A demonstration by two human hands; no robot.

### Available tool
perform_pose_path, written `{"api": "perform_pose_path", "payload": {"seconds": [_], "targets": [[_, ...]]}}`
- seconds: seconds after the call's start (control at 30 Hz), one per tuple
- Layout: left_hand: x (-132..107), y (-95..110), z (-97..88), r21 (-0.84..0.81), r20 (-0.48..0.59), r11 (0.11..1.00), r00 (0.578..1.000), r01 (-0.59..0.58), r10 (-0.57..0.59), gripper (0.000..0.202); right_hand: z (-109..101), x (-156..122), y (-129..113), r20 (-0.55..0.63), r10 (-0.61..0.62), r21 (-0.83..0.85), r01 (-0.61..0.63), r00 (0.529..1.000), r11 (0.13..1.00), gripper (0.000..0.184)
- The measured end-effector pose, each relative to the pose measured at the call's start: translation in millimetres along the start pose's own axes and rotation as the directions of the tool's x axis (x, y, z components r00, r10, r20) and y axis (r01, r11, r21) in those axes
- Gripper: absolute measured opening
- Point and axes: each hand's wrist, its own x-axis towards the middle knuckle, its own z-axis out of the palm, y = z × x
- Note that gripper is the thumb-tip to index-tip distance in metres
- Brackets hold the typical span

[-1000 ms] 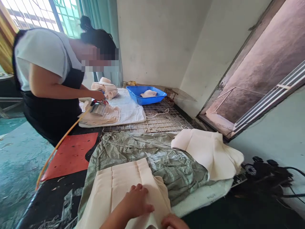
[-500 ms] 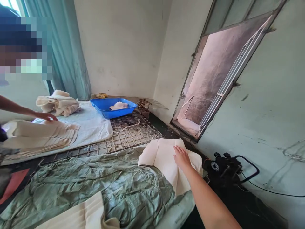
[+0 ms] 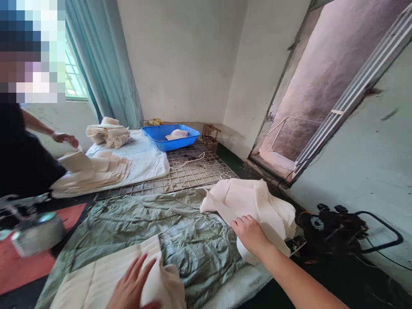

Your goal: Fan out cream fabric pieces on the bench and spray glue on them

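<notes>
My right hand (image 3: 251, 234) is closed on the near edge of a soft, cream-coloured sheet (image 3: 243, 197). That sheet is partly lifted and folded, at the right side of a crumpled grey-green cloth (image 3: 196, 244). Below it and to the left, my left hand (image 3: 135, 279) has its fingers spread over a stack of similar cream sheets (image 3: 86, 283) at the bottom of the view. The fingertips lie over the stack; whether they press on it I cannot tell. What the sheets are made of is not clear.
At the left a co-worker's hand (image 3: 66, 139) is above another pile of cream sheets (image 3: 96, 171). A blue tub (image 3: 154, 141) with a pale lump stands on a wire grid (image 3: 189, 169). A black machine (image 3: 337, 227) stands right; a metal container (image 3: 38, 236) is left.
My left hand has come into view over the near stack. The right hand has gone from resting flat on the sheet to gripping its near edge, which is now raised. The view has shifted left.
</notes>
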Motion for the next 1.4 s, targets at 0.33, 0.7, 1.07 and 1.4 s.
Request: {"api": "perform_pose_path", "payload": {"seconds": [0.33, 0.7, 1.07, 1.4], "targets": [[5, 88, -150.6, -0.042, -0.113, 0.95, 0.946, -0.31, 0.303, 0.025, -209, -59, -49, -0.391, -0.349, -0.097, 0.339, 0.852, 0.936, 0.029], [-147, -14, -208.1, -0.839, -0.122, 0.542, 0.988, -0.054, -0.091, 0.029, -167, -71, -81, -0.173, 0.444, 0.984, 0.132, 0.879, 0.12, 0.021], [-113, -107, -93.1, -0.632, 0.007, 0.631, 0.817, 0.45, -0.576, 0.037, -74, 54, -208, 0.432, 0.062, 0.79, -0.411, 0.9, 0.455, 0.031], [-146, -139, 11.8, -0.416, 0.096, 0.814, 0.91, 0.405, -0.404, 0.045, 6, 3, -265, 0.203, 0.038, 0.753, -0.181, 0.978, 0.632, 0.02]]}}
